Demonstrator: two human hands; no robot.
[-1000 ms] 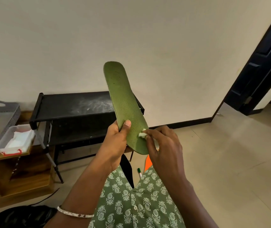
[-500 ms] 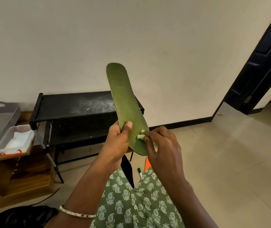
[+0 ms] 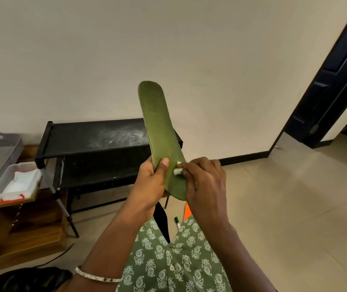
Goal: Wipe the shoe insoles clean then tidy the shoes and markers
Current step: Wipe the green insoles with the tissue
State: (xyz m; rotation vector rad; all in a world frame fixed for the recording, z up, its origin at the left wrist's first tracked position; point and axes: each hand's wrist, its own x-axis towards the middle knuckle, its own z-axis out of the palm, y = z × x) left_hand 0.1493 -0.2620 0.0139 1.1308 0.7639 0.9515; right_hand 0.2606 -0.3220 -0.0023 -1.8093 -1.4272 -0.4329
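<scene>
Beige wall (image 3: pixel 189 49) behind: the green textured insole (image 3: pixel 157 127) stands nearly upright before me. My left hand (image 3: pixel 149 182) grips its lower end; my right hand (image 3: pixel 204 182) pinches a white wad (image 3: pixel 177 170) against its face, marginally nearer my thumb (image 3: pixel 165 163) than earlier.

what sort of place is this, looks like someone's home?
Most likely a room in a home, perhaps near the entrance: a black rack against a plain wall, a tiled floor, and a dark door at the right.
</scene>
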